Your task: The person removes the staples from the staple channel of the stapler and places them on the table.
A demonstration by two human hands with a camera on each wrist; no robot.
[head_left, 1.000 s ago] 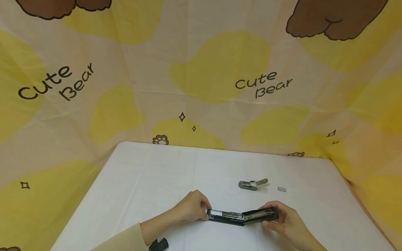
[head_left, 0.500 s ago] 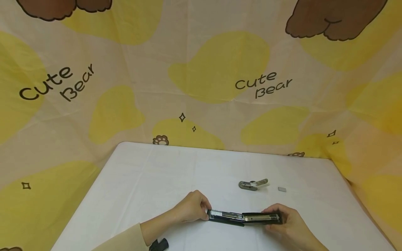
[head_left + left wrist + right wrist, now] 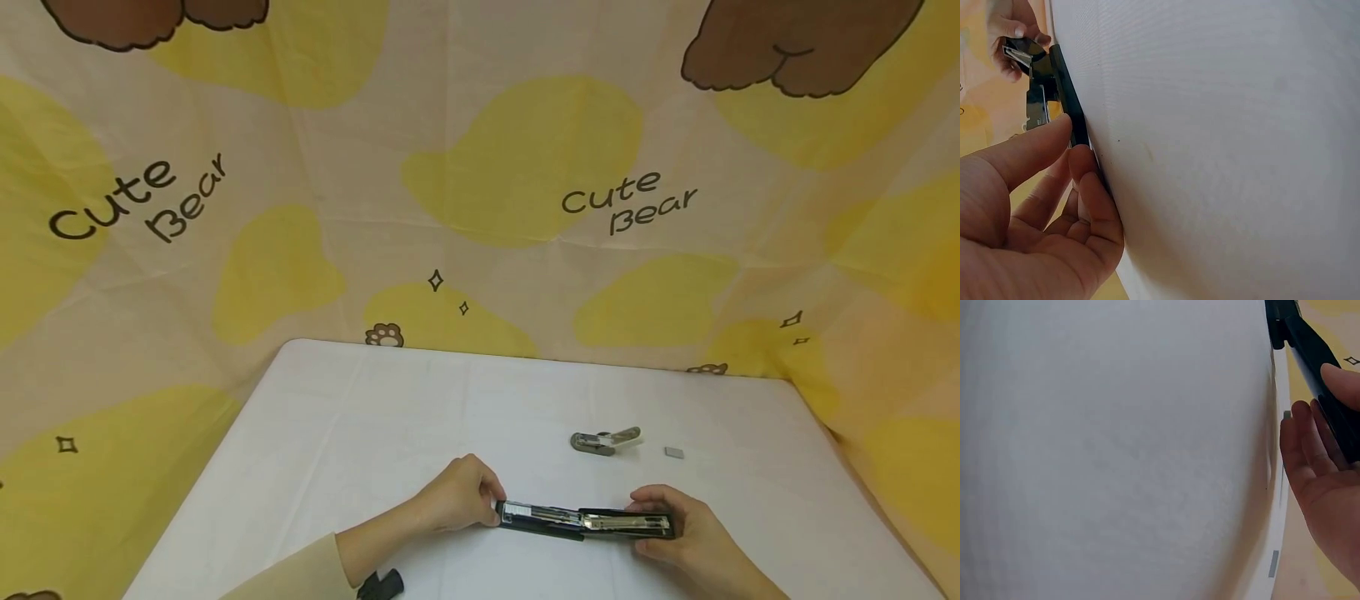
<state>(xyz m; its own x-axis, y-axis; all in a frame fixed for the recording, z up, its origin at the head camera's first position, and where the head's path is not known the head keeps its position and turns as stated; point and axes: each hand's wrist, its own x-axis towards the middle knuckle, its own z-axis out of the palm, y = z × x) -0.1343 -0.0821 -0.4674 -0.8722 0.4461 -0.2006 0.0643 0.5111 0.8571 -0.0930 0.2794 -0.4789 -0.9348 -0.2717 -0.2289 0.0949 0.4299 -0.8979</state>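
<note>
A black stapler (image 3: 540,518) lies opened out flat on the white table, its metal staple channel facing up on the left half. My left hand (image 3: 461,493) pinches the outer end of that half between thumb and fingers, as the left wrist view also shows. The other half, the top arm (image 3: 628,523), is swung out to the right with its metal inside showing. My right hand (image 3: 693,533) grips this arm by its end, thumb on one side and fingers on the other. In the right wrist view the arm (image 3: 1317,359) slants above the table.
Behind the stapler, a small grey stapler (image 3: 600,442) lies spread open on the table (image 3: 390,417). To its right is a small grey block that looks like a strip of staples (image 3: 673,452). A black object (image 3: 381,585) sits by the left forearm at the front edge.
The stapler's top arm has swung further out and down to the right, with my right hand moving along on its end. My left hand has stayed in place.
</note>
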